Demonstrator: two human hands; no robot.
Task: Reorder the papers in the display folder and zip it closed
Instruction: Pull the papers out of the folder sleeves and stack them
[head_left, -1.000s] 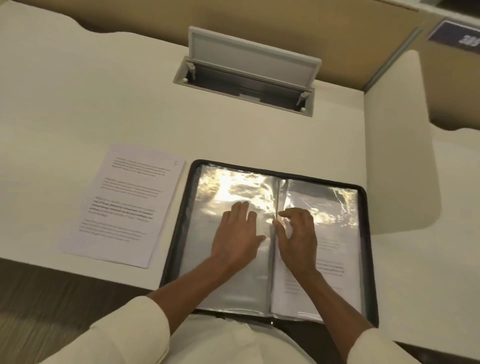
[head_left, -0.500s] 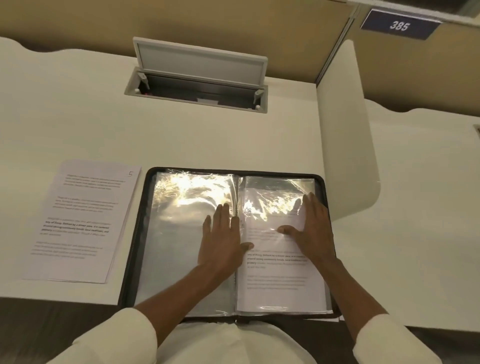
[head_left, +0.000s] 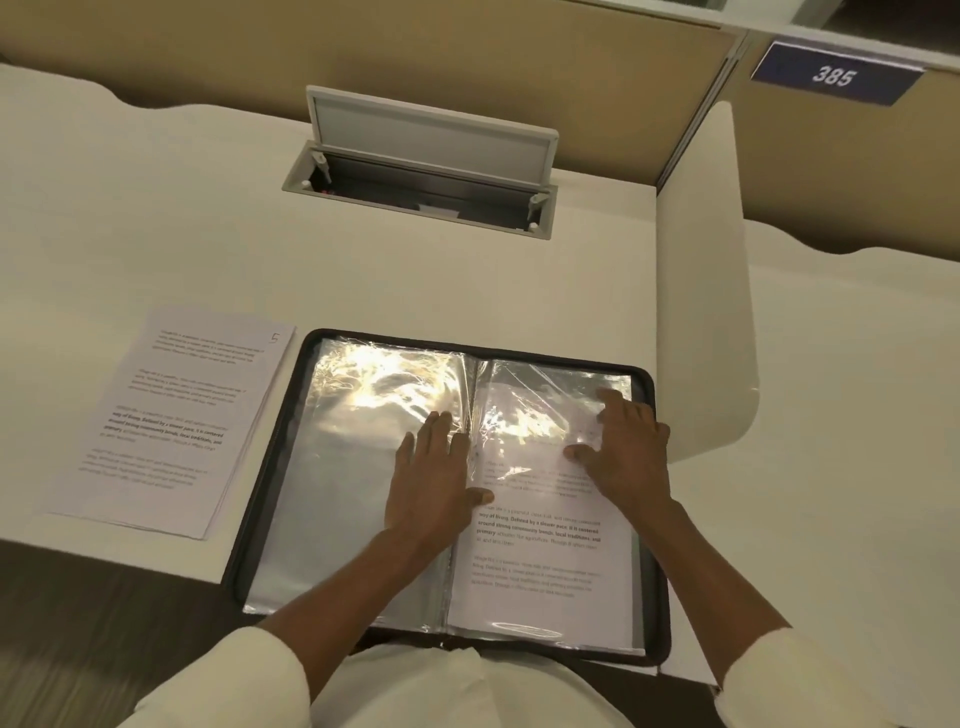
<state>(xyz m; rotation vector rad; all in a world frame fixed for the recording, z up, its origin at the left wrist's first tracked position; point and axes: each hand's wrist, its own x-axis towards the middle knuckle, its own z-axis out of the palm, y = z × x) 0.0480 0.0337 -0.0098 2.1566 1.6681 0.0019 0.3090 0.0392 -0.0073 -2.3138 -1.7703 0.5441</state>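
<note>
A black zip display folder (head_left: 270, 467) lies open on the desk in front of me, its clear sleeves shining under the light. The left sleeve looks empty. The right sleeve holds a printed sheet (head_left: 540, 561). My left hand (head_left: 434, 478) lies flat on the left page beside the spine, fingers straight. My right hand (head_left: 623, 447) presses flat on the upper part of the right sleeve, fingers spread toward its top right corner. A stack of loose printed papers (head_left: 171, 421), the top one marked 5, lies on the desk to the left of the folder.
An open cable hatch (head_left: 426, 161) with a raised lid sits in the desk behind the folder. A white curved divider panel (head_left: 701, 291) stands just right of the folder. A sign reading 385 (head_left: 834, 75) hangs at the far right. The desk's front edge runs under the folder.
My right hand has slid from the spine across the right sleeve toward its upper right corner. My left hand stays flat beside the spine. The camera has shifted.
</note>
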